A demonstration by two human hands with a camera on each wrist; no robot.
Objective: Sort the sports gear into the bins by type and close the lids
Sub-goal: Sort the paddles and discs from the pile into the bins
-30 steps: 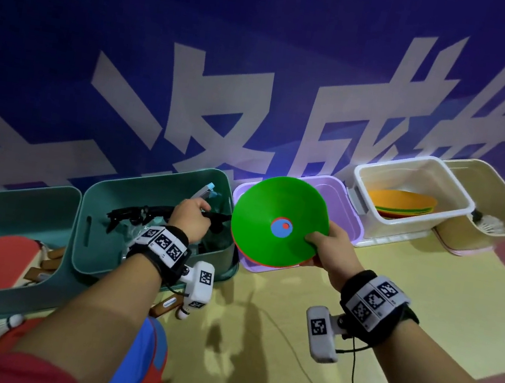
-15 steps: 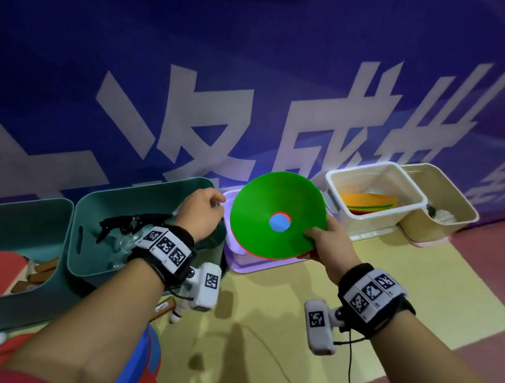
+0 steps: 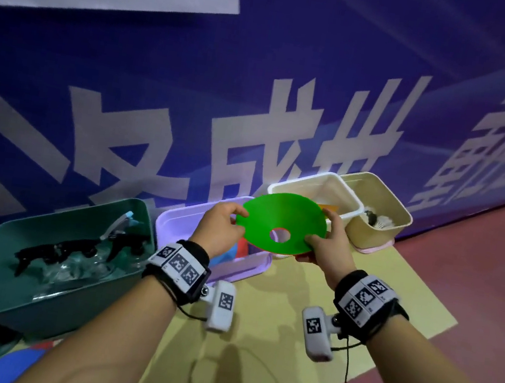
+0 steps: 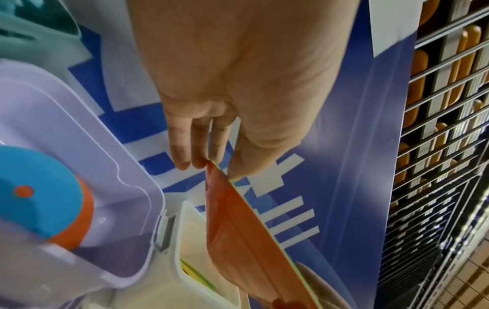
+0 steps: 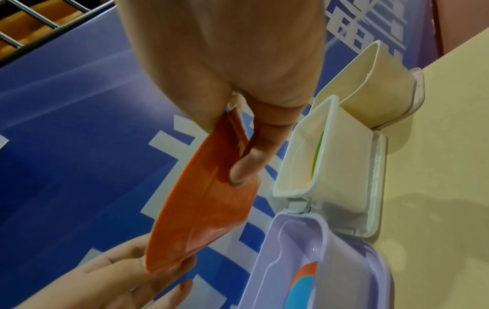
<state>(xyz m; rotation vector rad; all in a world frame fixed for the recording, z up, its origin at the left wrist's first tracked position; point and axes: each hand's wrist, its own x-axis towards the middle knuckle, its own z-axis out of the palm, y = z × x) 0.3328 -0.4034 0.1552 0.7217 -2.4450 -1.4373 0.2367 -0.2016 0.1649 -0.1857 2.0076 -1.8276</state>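
Both hands hold a stacked pair of disc cones in the air above the gap between the purple bin (image 3: pixel 173 228) and the white bin (image 3: pixel 348 191): a green disc cone (image 3: pixel 283 220) on top, an orange disc cone (image 5: pixel 209 200) under it. The left hand (image 3: pixel 219 230) pinches the rim at 9 o'clock, fingers (image 4: pixel 182 152) below and thumb above. The right hand (image 3: pixel 329 250) grips the rim at 3 o'clock. A blue disc cone (image 4: pixel 34 188) lies in the purple bin. At 9 o'clock sits a teal bin (image 3: pixel 0 288) holding goggles (image 3: pixel 65 250).

Head view looks down; wrist views, close, share the purple bin (image 3: pixel 174 225).
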